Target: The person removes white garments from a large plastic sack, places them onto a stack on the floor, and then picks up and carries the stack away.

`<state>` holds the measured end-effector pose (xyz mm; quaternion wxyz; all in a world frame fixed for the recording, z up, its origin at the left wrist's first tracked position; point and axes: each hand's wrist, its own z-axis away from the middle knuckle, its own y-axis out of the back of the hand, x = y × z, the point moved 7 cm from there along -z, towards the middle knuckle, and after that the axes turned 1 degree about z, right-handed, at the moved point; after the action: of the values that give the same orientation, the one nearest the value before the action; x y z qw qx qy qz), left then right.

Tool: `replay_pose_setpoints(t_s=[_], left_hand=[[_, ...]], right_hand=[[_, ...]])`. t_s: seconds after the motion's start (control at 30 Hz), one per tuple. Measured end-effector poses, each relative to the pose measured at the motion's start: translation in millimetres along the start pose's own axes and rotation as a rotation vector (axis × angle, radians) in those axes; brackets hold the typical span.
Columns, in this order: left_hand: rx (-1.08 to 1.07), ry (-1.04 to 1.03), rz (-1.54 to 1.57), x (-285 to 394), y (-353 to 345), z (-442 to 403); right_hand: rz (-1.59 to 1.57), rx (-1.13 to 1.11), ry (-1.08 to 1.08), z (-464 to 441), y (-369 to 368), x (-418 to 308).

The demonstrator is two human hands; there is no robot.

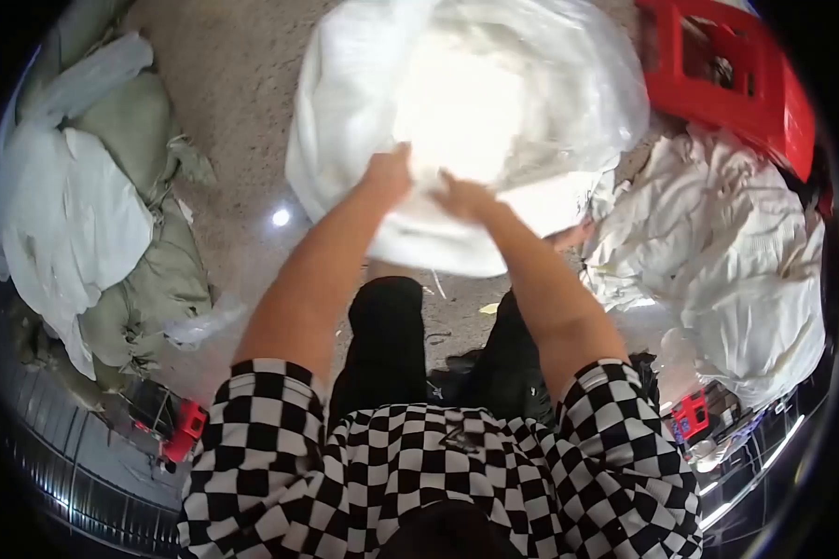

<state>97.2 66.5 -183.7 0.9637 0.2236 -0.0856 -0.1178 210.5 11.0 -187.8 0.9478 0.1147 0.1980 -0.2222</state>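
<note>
A large white sack (pixel 322 140) with a clear plastic liner (pixel 606 84) stands open in front of me. Over its mouth is a bright white, roughly square piece (pixel 461 107); glare hides whether it is a sheet, a stack or a block. My left hand (pixel 389 177) is closed at the near left corner of this piece. Close beside it, my right hand (pixel 463 197) is closed at the near edge, slightly blurred. The fingertips of both hands are partly hidden.
Green-grey sacks (pixel 130 130) and a white plastic sheet (pixel 93 214) lie at the left. A crumpled white sack (pixel 718 252) lies at the right, below a red plastic crate (pixel 774 84). My legs (pixel 382 335) are close to the sack on the dirty floor (pixel 224 102).
</note>
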Motion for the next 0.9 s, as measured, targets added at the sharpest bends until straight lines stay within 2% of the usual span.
replay_pose_setpoints(t_s=[0.03, 0.07, 0.1, 0.17, 0.2, 0.27, 0.33, 0.4, 0.47, 0.5, 0.53, 0.57, 0.6, 0.63, 0.7, 0.77, 0.8, 0.83, 0.87, 0.9], left_hand=[[-0.05, 0.057, 0.081, -59, -16, 2], [-0.109, 0.175, 0.065, -117, -36, 9], [-0.118, 0.159, 0.093, -164, -56, 17], [0.019, 0.068, -0.068, -227, -102, 23], [-0.014, 0.049, -0.051, -239, -108, 35], [-0.15, 0.081, 0.383, -231, -90, 44], [-0.224, 0.115, 0.784, -219, -77, 38], [-0.293, 0.097, 1.23, -206, -76, 5], [-0.492, 0.213, 1.596, -195, -73, -37], [-0.432, 0.199, 1.733, -195, -37, -34], [-0.155, 0.072, 1.798, -206, -14, -48], [0.029, 0.061, 1.813, -219, -2, -60], [0.271, -0.037, 1.853, -235, 9, -61], [0.462, -0.052, 1.884, -250, 18, -61], [0.613, 0.31, 1.756, -251, 40, -31], [0.989, 0.387, 1.072, -231, 48, -29], [0.931, 0.217, 1.16, -199, 42, -33], [0.865, 0.043, 1.243, -161, 34, -28], [0.823, 0.022, 1.153, -131, 25, -23], [0.782, 0.0, 1.065, -105, 12, -21]], right_hand=[[0.003, -0.101, 0.065, -5, -46, -24], [-0.038, -0.16, 0.23, -15, -92, -46], [0.123, -0.142, 0.318, -11, -121, -81], [0.042, -0.462, 0.15, 14, -158, -131], [0.055, -0.468, 0.146, 14, -162, -140], [0.087, -0.472, 0.145, 15, -167, -149], [-0.165, -0.51, 0.032, -3, -155, -134], [-0.381, -0.366, 0.179, -49, -119, -100], [-0.604, -0.192, 0.13, -80, -29, -82], [-0.711, -0.103, 0.121, -95, 16, -73], [-0.312, 0.099, 0.029, -96, 71, -109], [0.068, 0.267, 0.123, -115, 121, -124], [0.459, 0.474, 0.149, -131, 170, -138], [0.43, 0.557, 0.259, -125, 199, -172], [0.768, 1.164, 0.583, -146, 240, -209], [0.724, 0.817, 0.62, -187, 231, -221], [0.696, 0.65, 0.628, -204, 223, -229], [0.63, 0.23, 0.172, -202, 191, -227], [0.786, 0.272, 0.137, -218, 162, -200], [0.621, 0.22, 0.145, -179, 131, -211]])
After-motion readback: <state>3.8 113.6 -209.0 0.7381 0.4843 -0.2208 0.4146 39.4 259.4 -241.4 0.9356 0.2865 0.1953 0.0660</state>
